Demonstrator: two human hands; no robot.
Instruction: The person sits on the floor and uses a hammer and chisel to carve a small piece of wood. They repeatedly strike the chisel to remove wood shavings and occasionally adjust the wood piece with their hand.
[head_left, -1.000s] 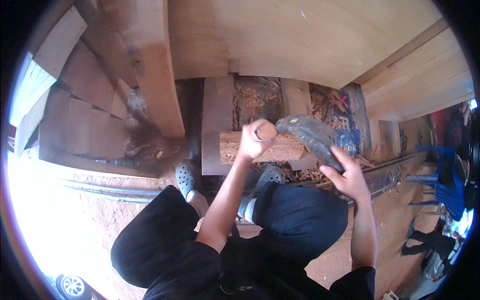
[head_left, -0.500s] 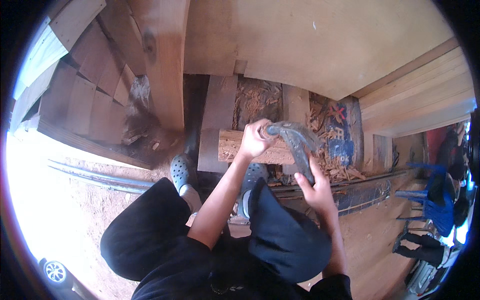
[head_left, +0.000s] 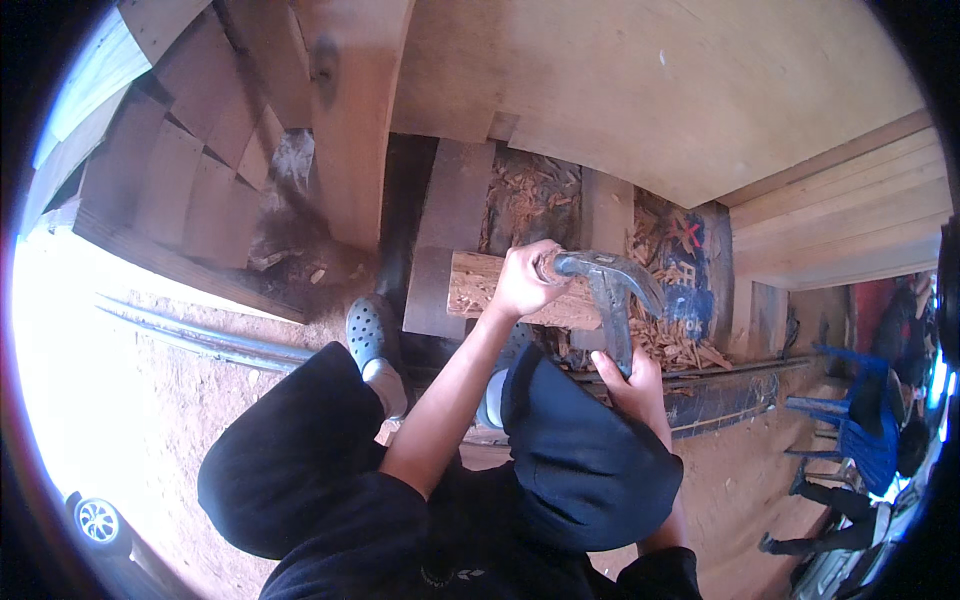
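Glaring daylight (head_left: 60,390) at left, brown floor (head_left: 735,480), blue chair (head_left: 868,445) right

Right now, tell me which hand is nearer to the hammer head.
Left. The left hand is close beside the left end of the hammer head; the right hand grips the handle, lower in the picture.

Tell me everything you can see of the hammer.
The hammer is dark grey and worn-looking, apparently metal. Its head lies roughly crosswise, the round striking end to the left and a curved claw bending down to the right. The handle runs toward the person, its lower end gripped in the right hand. The striking end meets, or nearly meets, the wooden piece in the left hand; contact is unclear.
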